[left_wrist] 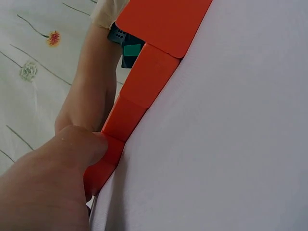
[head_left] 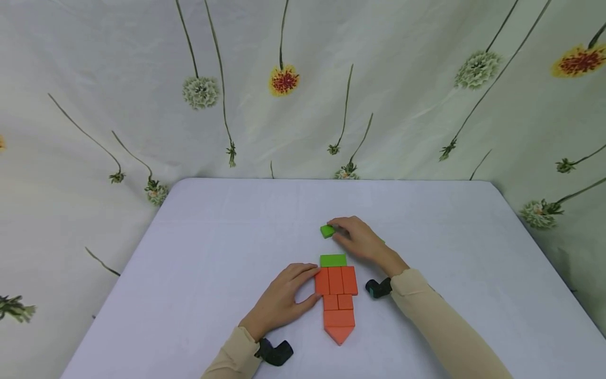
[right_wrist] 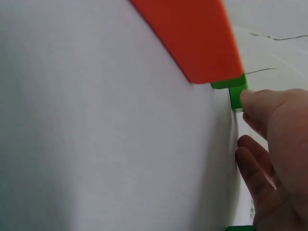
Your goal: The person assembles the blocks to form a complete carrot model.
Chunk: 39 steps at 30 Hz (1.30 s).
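Orange-red wooden blocks [head_left: 335, 280] lie edge to edge in a column, ending in a triangular block [head_left: 339, 335] on the near side. A green rectangular block [head_left: 333, 260] adjoins the far end. My left hand [head_left: 281, 297] rests at the column's left side, index fingertip by the wide row and thumb at the corner below it. Beyond the column, my right hand [head_left: 362, 239] pinches a small green block [head_left: 327, 231] between thumb and fingers. That small block [right_wrist: 237, 98] shows at the thumb tip in the right wrist view.
Another green piece [head_left: 382, 241] peeks out behind my right hand, mostly hidden. A white cloth covers the table [head_left: 213, 226]. Behind its far edge hangs a flower-printed curtain [head_left: 397, 95]. Dark wrist cameras [head_left: 276, 352] sit on both wrists.
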Each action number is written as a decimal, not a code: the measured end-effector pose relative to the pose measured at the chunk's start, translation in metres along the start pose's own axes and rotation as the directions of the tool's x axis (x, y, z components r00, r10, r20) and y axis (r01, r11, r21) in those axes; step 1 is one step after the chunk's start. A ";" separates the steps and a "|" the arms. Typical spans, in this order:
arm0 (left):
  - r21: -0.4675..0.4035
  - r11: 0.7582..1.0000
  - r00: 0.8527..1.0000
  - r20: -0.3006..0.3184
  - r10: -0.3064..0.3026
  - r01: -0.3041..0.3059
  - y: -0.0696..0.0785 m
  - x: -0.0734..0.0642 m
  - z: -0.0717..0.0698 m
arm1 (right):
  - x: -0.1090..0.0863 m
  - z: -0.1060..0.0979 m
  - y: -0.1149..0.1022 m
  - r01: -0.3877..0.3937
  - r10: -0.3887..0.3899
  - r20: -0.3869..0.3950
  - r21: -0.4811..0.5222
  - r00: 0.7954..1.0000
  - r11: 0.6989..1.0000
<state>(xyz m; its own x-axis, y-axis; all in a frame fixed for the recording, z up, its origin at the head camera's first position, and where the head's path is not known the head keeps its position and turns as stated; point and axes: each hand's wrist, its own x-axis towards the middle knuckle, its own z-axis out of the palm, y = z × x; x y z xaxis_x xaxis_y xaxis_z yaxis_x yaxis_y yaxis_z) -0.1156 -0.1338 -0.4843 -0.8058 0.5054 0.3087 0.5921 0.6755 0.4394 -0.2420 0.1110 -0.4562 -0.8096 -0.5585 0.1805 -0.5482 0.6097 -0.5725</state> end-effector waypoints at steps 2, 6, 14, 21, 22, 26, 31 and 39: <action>0.000 1.000 1.000 -0.004 0.002 -0.002 0.000 0.000 0.000 | 0.000 0.000 0.000 -0.002 0.002 -0.007 -0.012 1.000 1.000; 0.002 1.000 1.000 -0.004 -0.001 0.001 -0.001 0.000 0.001 | 0.000 -0.001 -0.001 -0.004 0.004 -0.014 -0.025 1.000 1.000; 0.000 1.000 1.000 -0.008 0.003 -0.003 -0.001 0.000 0.002 | -0.001 0.000 -0.001 -0.032 0.032 -0.011 0.005 0.999 0.999; -0.003 1.000 1.000 -0.021 0.011 -0.011 -0.001 0.000 0.001 | -0.004 -0.001 -0.004 -0.025 0.025 -0.013 0.052 1.000 0.998; -0.003 1.000 1.000 -0.021 0.012 -0.012 -0.001 0.000 0.001 | -0.004 -0.001 -0.004 -0.021 0.021 -0.010 0.055 1.000 0.998; 0.001 1.000 1.000 -0.018 0.008 -0.008 -0.001 0.000 0.002 | -0.005 0.000 -0.005 -0.010 0.009 0.016 0.072 1.000 0.997; -0.006 1.000 1.000 -0.012 0.005 -0.005 -0.001 -0.001 0.002 | -0.007 0.001 -0.008 0.000 -0.007 0.057 0.115 0.998 0.993; -0.011 1.000 1.000 -0.016 0.014 -0.014 -0.002 -0.001 0.003 | -0.012 0.004 -0.012 0.017 -0.032 0.103 0.148 0.994 0.989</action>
<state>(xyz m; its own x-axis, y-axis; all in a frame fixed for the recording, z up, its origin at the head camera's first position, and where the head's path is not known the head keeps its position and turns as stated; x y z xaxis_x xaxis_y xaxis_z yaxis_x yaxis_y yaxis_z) -0.1163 -0.1344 -0.4878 -0.7975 0.5061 0.3285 0.6033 0.6623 0.4442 -0.2251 0.1077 -0.4550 -0.7656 -0.6329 0.1152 -0.5245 0.5104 -0.6815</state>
